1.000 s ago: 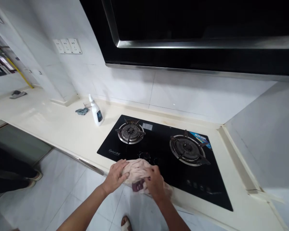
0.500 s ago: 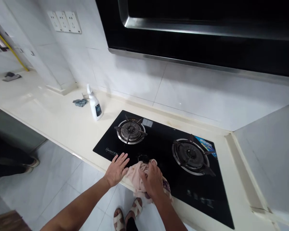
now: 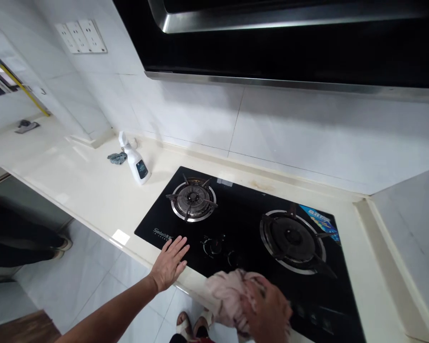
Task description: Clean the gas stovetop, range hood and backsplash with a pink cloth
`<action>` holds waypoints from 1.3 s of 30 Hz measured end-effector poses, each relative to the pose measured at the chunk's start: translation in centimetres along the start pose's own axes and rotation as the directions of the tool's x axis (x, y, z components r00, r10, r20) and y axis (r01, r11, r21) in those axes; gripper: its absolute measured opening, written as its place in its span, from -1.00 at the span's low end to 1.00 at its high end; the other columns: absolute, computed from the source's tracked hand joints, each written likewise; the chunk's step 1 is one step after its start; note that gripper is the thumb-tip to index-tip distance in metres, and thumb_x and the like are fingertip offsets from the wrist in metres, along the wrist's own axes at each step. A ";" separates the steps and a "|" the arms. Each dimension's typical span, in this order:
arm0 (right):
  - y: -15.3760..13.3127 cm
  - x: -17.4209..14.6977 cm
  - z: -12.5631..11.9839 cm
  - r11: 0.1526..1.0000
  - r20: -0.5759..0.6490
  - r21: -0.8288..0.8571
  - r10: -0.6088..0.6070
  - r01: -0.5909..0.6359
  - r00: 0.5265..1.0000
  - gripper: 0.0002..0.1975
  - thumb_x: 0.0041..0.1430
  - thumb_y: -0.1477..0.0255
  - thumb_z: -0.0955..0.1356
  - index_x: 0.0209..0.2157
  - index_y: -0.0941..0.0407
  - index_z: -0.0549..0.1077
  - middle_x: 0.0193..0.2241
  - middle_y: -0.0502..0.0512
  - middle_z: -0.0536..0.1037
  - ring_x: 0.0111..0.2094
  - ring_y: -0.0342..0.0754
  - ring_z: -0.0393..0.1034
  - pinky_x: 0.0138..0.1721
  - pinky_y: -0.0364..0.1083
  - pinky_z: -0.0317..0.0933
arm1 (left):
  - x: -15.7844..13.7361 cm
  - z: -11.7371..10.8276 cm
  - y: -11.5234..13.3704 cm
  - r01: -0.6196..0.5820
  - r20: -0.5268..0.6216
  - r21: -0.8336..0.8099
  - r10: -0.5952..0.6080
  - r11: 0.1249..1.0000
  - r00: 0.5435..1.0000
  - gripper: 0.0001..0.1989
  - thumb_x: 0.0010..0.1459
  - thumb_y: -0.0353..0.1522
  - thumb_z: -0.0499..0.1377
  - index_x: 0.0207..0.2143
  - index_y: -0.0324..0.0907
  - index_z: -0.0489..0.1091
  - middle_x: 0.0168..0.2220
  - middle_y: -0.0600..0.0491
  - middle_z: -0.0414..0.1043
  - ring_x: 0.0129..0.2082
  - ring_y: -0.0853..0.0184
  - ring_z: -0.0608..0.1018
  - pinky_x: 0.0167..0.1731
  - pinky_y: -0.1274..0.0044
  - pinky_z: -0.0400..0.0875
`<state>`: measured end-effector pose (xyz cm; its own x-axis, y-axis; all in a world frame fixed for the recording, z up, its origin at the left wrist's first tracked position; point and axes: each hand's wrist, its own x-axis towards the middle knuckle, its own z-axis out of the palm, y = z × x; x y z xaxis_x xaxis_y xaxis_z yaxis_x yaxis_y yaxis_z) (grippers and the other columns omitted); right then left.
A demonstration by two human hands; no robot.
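Observation:
My left hand [image 3: 169, 265] lies flat with fingers stretched out on the front left edge of the black glass gas stove [image 3: 236, 209], holding nothing. At the stove's front edge, my right hand [image 3: 268, 309] is closed on a crumpled pink cloth [image 3: 225, 293], smeared by motion. Part of the cloth hangs over the counter edge. Just behind it are two control knobs [image 3: 213, 246]. The left burner [image 3: 193, 197] and the right burner [image 3: 293, 240] each carry a dark pan support.
A white spray bottle [image 3: 137, 166] and a grey-blue rag [image 3: 117, 158] stand left of the stove on the cream counter [image 3: 89, 190]. A black range hood [image 3: 271, 57] overhangs the back. Another person's legs [image 3: 21, 233] are at the far left.
My right hand has moved right and towards me with the cloth, uncovering the control knobs. My left hand stays on the stove's front edge. The view has shifted slightly.

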<state>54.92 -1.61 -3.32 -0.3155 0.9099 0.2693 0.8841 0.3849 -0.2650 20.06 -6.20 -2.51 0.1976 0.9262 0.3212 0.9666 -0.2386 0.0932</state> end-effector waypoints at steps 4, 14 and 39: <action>4.8 2.6 -2.4 0.969 -0.058 0.154 0.205 -0.194 0.977 -0.62 0.25 0.16 0.19 -0.14 0.09 0.47 -0.16 0.25 0.45 -0.14 0.16 0.38 -0.16 0.09 0.27 | 0.0 -0.1 0.2 0.007 -0.002 0.013 -0.007 1.000 1.000 -0.51 0.38 -0.30 0.01 0.32 -0.14 0.15 0.36 -0.10 0.14 0.37 0.10 0.17 0.26 0.10 0.19; 0.1 15.7 -8.3 0.981 -0.393 0.186 0.026 0.051 0.919 -0.52 0.32 0.20 0.14 0.06 0.21 0.40 -0.18 0.29 0.44 -0.10 0.13 0.34 -0.06 0.05 0.25 | -0.1 -0.2 0.7 0.039 -0.041 -0.051 -0.041 0.998 0.998 -0.51 0.36 -0.34 0.03 0.31 -0.11 0.16 0.35 -0.10 0.15 0.37 0.12 0.17 0.27 0.09 0.19; -10.1 19.6 -2.4 0.997 0.332 -0.064 -0.029 0.053 0.943 -0.55 0.19 0.13 0.35 0.08 -0.04 0.44 0.02 0.21 0.33 -0.04 0.15 0.27 -0.03 0.06 0.11 | -0.4 0.6 0.2 0.062 -0.175 -0.128 -0.084 0.990 0.981 -0.54 0.28 -0.28 0.13 0.20 -0.19 0.22 0.26 -0.21 0.24 0.27 0.00 0.28 0.21 0.05 0.29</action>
<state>40.65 11.99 6.85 -0.4371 0.8983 -0.0455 0.8865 0.4218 -0.1901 20.23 -6.45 -3.21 0.0836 0.8775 0.4723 0.9481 -0.2160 0.2333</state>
